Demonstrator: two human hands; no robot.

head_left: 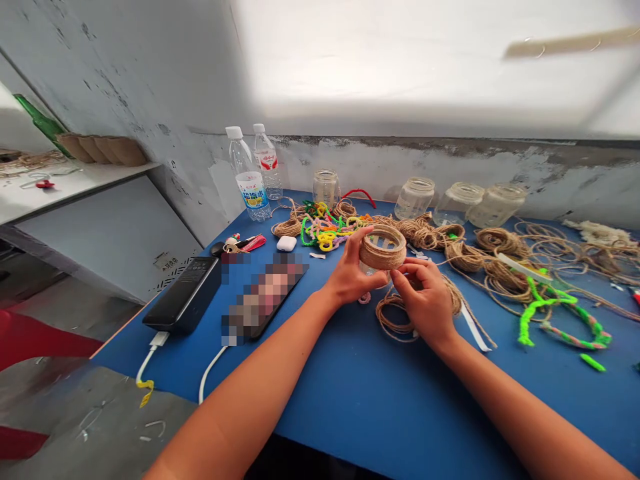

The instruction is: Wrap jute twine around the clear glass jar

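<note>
A small glass jar [383, 250] with jute twine wound around its upper part stands at the middle of the blue table [360, 393]. My left hand [350, 270] grips its left side, fingers curled around it. My right hand [425, 297] is closed just right of and below the jar, pinching the twine against it. A loose coil of jute twine [395, 317] lies under my right hand.
Two water bottles [253, 177], several empty glass jars [415, 197], twine bundles [495, 257] and coloured pipe cleaners [325, 230] lie along the back. Green pipe cleaners [545, 307] lie at right. A power bank [185, 293], phone and earbud case [287, 243] sit at left.
</note>
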